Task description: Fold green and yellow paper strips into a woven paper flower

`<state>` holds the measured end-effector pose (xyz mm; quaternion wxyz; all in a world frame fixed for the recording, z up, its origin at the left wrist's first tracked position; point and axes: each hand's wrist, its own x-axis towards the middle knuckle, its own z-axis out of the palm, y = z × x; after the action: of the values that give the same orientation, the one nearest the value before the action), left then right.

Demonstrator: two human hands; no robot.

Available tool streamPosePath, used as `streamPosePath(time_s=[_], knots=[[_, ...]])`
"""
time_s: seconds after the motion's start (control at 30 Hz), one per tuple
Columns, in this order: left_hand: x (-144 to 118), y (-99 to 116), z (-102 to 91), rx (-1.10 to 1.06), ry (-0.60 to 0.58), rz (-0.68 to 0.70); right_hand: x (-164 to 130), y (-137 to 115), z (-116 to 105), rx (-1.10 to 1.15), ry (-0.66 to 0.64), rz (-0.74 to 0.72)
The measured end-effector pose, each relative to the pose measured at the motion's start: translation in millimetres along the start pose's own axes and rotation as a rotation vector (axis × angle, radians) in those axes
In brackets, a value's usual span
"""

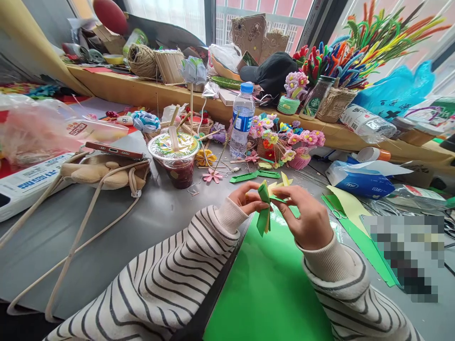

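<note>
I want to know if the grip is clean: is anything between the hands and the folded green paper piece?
Nothing visible. The left hand and right hand both pinch the folded green paper piece directly with bare fingertips, above the green sheet. The scissors lie apart to the right.

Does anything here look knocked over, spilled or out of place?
Nothing looks spilled. One clear bottle lies on its side on the wooden ledge, while the water bottle stands upright. Both hands, left and right, pinch a folded green paper piece.
</note>
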<state>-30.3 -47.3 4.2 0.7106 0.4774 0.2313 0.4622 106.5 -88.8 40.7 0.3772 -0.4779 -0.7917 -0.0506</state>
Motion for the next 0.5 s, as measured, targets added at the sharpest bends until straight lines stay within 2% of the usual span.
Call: streamPosePath(time_s=[0.17, 0.5], knots=[[-1.2, -1.2, 0.4, 0.024, -0.007, 0.012, -0.4, -5.5, -2.0, -0.154, 0.013, -0.075], [-0.2, 0.8, 2.5, 0.012, 0.053, 0.011, -4.8, -6.4, 5.0, -0.134, 0.086, -0.019]])
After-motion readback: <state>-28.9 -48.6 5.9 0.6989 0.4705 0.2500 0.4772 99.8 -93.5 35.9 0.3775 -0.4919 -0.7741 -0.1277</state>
